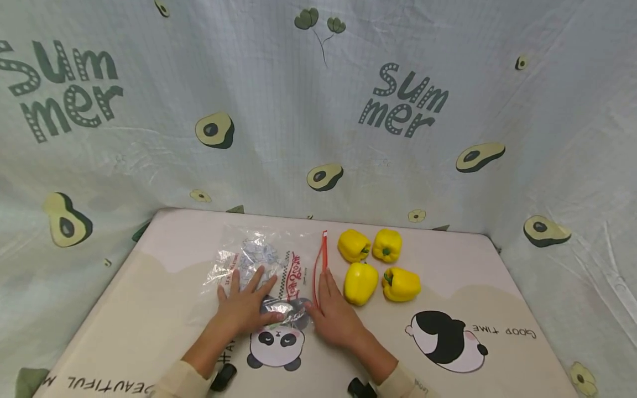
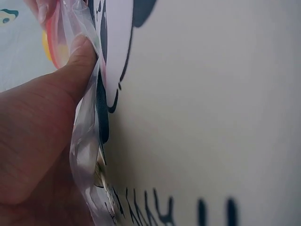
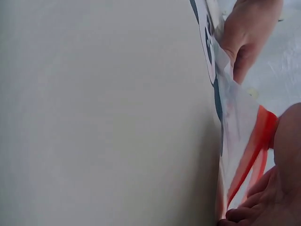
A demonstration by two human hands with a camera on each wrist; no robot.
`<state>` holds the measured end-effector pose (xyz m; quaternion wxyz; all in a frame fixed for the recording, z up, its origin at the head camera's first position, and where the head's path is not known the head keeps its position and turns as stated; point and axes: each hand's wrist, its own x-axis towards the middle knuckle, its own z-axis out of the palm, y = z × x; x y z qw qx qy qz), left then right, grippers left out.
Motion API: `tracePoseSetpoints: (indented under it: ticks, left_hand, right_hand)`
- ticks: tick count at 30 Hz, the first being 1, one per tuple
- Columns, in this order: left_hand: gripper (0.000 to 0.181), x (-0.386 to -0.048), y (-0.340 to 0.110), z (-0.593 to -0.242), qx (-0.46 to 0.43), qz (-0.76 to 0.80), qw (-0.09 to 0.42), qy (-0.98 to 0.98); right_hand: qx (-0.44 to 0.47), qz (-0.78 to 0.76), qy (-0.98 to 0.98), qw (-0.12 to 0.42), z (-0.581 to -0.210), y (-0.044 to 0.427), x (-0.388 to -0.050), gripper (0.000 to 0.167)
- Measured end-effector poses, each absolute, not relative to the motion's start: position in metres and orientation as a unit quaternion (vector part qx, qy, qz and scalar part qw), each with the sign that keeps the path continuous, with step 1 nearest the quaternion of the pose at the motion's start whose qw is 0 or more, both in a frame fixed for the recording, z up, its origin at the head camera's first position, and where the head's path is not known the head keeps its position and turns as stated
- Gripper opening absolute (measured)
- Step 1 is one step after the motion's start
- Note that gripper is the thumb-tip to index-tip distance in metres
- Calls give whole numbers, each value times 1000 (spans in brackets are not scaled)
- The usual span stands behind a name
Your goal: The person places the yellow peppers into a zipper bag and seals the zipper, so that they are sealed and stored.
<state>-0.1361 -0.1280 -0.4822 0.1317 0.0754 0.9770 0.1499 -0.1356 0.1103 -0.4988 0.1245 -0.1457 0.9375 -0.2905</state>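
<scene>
A clear plastic bag [image 1: 269, 249] with red lettering and a red zip edge [image 1: 325, 251] lies flat on the table, the zip side to the right. My left hand [image 1: 244, 309] rests on the bag with its fingers spread. At the zip edge, my right hand [image 1: 338, 320] touches the bag, fingers extended and thumb apart. In the left wrist view the left thumb [image 2: 82, 59] lies on the wrinkled plastic. The right wrist view has the red strip [image 3: 254, 146] beside the right hand [image 3: 282, 188]. The bag looks flat, with nothing bulky inside.
Several yellow bell peppers [image 1: 360, 283] stand grouped just right of the zip edge, near the right fingertips. The pale table [image 1: 124, 326] carries printed pandas and words. A patterned cloth [image 1: 269, 138] hangs behind the table's back edge.
</scene>
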Motion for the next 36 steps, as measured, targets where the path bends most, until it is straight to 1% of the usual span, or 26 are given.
tracePoseSetpoints:
  ticks: [4,8,12,19,27,32,36]
  left_hand:
    - [96,-137,-129,-481,79,151,136,976]
    - [97,-138,-130,-481,81,149,141,975]
    - [96,-139,-131,-480,82,150,140,975]
    - [96,-139,-133,-481,79,157,144,974]
    - [95,-142,-144,-483,87,160,132,974]
    - [81,-146,-149,-484,83,166,105,977]
    - [73,-150,-149,-482,61,168,101,979]
  right_hand:
    - [-151,-323,926,127,-497,115,-137,67]
    - [-143,-349,919,119,-498,116,-139,61]
    - [-151,-311,932,106,-501,113,-141,57]
    - [-155,-219,958,101,-504,105,-139,61]
    - [-155,-202,962,101,-501,104,-137,62]
    - [-147,-204,962,107,-501,107,-137,65]
    - [-150,-206,962,103,-500,107,-139,65]
